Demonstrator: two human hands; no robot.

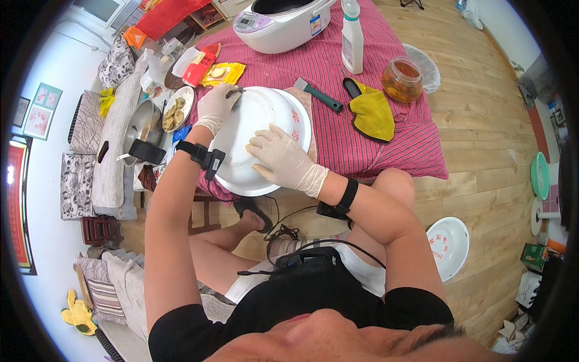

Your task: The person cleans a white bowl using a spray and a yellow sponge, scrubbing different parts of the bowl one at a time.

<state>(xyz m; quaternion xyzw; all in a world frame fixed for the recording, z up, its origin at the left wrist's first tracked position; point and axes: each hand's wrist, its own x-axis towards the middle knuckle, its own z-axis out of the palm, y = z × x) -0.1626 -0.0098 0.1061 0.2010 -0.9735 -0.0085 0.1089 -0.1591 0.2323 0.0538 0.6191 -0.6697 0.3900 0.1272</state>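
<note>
A white enamel-like basin [253, 167] lies bottom up at the near edge of the table, on a light cloth. My left hand [217, 106], in a pale disposable glove, holds a dark scouring pad [236, 96] against the basin's far left side. Gloved as well, my right hand [287, 158] rests on the basin with its fingers spread, holding nothing. Right of the basin are a scraper with a green handle [323, 97] and a yellow cloth mitt with dark trim [373, 113].
Farther back on the pink striped tablecloth [289, 68] stand a white rice cooker [280, 31], a white bottle [352, 43] and a jar of amber liquid [402, 80]. At left are a plate of food [178, 108] and a metal pan [142, 122]. Cables hang below the table.
</note>
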